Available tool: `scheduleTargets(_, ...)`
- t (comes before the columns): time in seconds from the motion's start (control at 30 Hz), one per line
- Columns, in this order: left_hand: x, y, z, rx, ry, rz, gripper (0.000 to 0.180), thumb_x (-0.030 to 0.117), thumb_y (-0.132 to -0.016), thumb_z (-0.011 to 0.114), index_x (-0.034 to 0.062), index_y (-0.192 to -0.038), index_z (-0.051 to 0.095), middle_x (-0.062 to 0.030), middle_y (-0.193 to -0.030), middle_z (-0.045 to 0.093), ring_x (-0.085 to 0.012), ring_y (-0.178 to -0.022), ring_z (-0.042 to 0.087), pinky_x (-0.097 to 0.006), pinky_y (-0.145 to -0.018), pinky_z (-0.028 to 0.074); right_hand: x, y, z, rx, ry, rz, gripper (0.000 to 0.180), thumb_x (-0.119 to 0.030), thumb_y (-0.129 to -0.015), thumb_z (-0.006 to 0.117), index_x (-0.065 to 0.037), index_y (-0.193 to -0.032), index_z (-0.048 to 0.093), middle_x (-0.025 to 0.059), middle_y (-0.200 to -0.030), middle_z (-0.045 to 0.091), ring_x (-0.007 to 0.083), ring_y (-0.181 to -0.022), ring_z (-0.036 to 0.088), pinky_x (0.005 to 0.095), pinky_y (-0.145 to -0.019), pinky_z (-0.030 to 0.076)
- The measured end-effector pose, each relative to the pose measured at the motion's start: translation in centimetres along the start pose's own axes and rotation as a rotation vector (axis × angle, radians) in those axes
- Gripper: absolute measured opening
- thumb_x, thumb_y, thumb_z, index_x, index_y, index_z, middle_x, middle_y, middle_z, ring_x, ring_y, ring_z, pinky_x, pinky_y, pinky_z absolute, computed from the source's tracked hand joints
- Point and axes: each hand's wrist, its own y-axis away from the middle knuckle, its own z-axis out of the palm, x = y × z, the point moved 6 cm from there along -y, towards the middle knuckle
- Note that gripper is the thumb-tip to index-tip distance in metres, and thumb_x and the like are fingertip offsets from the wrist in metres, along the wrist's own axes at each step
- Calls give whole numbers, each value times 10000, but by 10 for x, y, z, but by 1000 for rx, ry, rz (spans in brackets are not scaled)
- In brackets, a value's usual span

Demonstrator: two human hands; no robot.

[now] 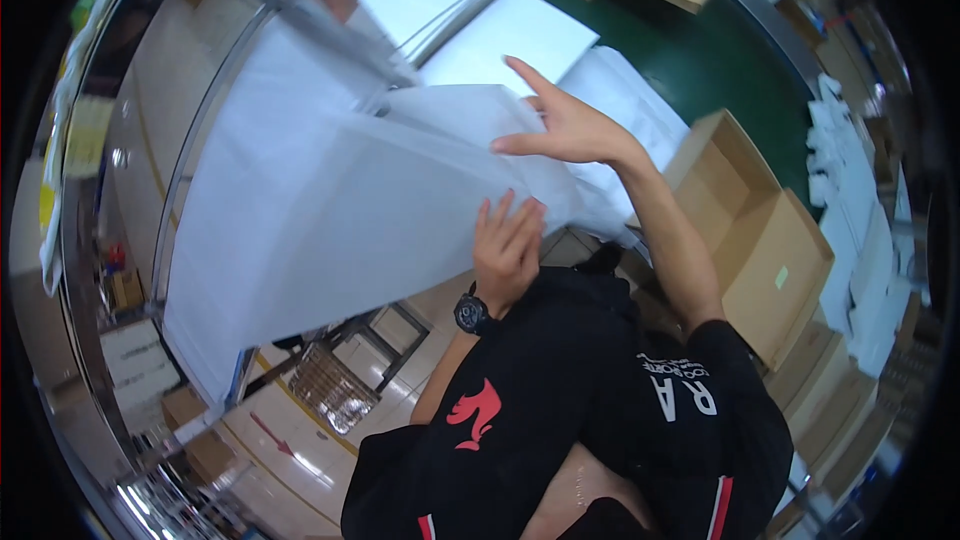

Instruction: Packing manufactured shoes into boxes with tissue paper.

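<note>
White sheet (pixel 360 210), thin and translucent, stretches leftward in front of you — your left hand (pixel 508 248) lies along its near edge, fingers extended; your right hand (pixel 572 128) is spread over its right end.

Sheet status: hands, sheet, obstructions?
Left hand open on sheet; right hand spread, contact unclear. Sheet extends leftward. Open box on right, apart from both hands.

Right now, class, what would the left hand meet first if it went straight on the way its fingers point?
Probably the open right hand, just ahead of the left hand over the thin, translucent white sheet; depth is unclear, so it might pass beneath.
</note>
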Motion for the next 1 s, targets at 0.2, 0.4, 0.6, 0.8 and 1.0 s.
scheduleTargets(0.2, 31, -20, 1, -68, 32, 174, 473, 279, -929, 654, 126, -1373, 601, -181, -1475, 500, -415, -1408, 403, -646, -1143, 216, 12, 73, -120, 510, 393, -145, 520, -201, -878, 708, -115, -1371, 566, 145, -1025, 669, 169, -804, 654, 311, -715, 541)
scheduleTargets(0.4, -23, -89, 70, -25, -390, -168, 520, 432, -1018, 464, 300, -1520, 434, -228, -1628, 209, -581, -1457, 115, -816, -1046, 47, 149, 290, -276, 1060, 57, 38, 426, -147, -921, 692, -72, -1327, 586, 63, -1016, 688, 92, -837, 633, 258, -648, 508)
scheduleTargets(0.6, 31, -151, 247, -319, -375, 77, 571, 587, -1008, 376, 385, -1542, 353, -236, -1629, 192, -590, -1453, 105, -816, -1047, -10, 184, 515, -325, 1438, 427, 367, 537, -129, -930, 679, -58, -1431, 499, 150, -1294, 625, 199, -1067, 642, 333, -891, 519)
scheduleTargets(0.8, 115, -166, 408, -534, -271, 252, 595, 643, -994, 349, 410, -1541, 335, -237, -1635, 163, -575, -1463, 92, -801, -1064, -16, 207, 656, -321, 1569, 766, 566, 492, -145, -982, 584, -78, -1455, 469, 193, -1371, 585, 283, -1219, 597, 367, -1022, 453)
scheduleTargets(1.0, 150, -182, 466, -540, -266, 319, 625, 650, -994, 339, 353, -1543, 353, -284, -1613, 173, -580, -1459, 100, -788, -1076, -11, 216, 710, -338, 1594, 1024, 780, 495, -180, -1008, 530, -147, -1488, 414, 209, -1345, 595, 394, -1163, 619, 436, -950, 500)
